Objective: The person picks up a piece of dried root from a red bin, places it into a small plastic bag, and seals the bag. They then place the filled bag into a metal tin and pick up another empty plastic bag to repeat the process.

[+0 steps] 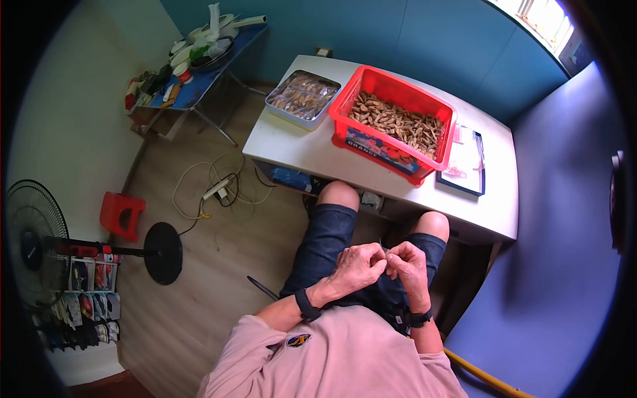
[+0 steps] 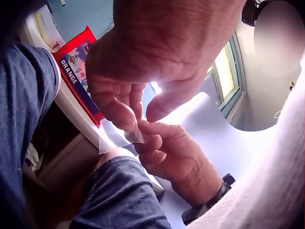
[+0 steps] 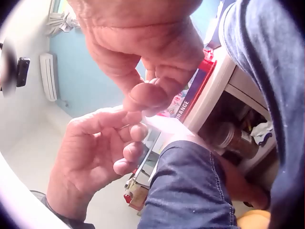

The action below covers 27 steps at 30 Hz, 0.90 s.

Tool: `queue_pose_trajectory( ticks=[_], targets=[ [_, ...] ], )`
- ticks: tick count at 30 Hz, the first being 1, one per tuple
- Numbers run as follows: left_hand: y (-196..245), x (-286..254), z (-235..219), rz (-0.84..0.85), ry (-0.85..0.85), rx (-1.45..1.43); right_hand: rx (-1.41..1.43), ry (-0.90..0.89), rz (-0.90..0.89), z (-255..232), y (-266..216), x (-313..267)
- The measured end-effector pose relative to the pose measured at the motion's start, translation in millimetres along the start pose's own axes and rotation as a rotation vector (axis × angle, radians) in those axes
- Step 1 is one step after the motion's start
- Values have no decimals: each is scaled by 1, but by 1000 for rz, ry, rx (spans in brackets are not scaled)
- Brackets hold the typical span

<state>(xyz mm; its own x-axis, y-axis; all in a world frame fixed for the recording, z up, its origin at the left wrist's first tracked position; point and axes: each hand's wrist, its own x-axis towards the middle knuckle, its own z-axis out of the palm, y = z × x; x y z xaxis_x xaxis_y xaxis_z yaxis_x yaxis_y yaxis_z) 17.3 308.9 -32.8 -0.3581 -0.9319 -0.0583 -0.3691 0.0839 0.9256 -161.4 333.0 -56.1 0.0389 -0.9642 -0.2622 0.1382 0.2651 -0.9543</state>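
A clear plastic piece (image 2: 112, 138) is hanging between two pinches

The person is sitting at the near side of the bench (image 1: 305, 147), and the hands are meeting over the dark shorts (image 1: 325, 232). The left hand (image 1: 358, 270) is pinching the plastic piece between its thumb and fingers, and the right hand (image 1: 410, 265) is pinching it too, from the right. The plastic is sticking out past the fingertips, not lying on the bench. It is looking like a little bag, but I cannot tell for sure.

For doing this well, pinching softly by the edge is seeming best. Both hands are probably needing small, even pulls, because thin plastic is likely slipping, creasing or tearing when tugged hard.

On the bench, a red basket (image 1: 398, 93) is holding lots of brown pieces (image 1: 398, 126). The label (image 2: 78, 71) on its near side is saying "ORANGE" in big white letters, beside bright pictures. To the left, a tin (image 1: 292, 118) is holding shiny clear packets (image 1: 302, 93). To the right, a dark-edged tray (image 1: 459, 186) is showing pink marks, too small for reading. The shirt (image 1: 345, 358) is wearing a little badge (image 1: 298, 340), and I am not seeing any clear words there
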Motion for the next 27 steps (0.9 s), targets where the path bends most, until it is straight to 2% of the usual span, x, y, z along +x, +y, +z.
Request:
queue_pose_trajectory(
  ticks=[4, 7, 9, 16, 21, 27],
  targets=[
    [-2, -4, 2, 3, -1, 0, 50, -6, -14, 1, -2, -3],
    [-2, -6, 2, -16, -27, 9, 117, 59, 14, 9, -10, -9],
    [-5, -6, 4, -27, -24, 14, 21, 34, 39, 6, -4, -10],
    [-4, -7, 3, -52, -46, 30, 3, 8, 74, 3, 0, -14],
    [0, -6, 3, -71, -84, -11, -19, 33, 54, 1, 1, -14],
    [1, -5, 6, -89, -128, -43, -82, 62, 135, 4, -5, -15]
  ],
)
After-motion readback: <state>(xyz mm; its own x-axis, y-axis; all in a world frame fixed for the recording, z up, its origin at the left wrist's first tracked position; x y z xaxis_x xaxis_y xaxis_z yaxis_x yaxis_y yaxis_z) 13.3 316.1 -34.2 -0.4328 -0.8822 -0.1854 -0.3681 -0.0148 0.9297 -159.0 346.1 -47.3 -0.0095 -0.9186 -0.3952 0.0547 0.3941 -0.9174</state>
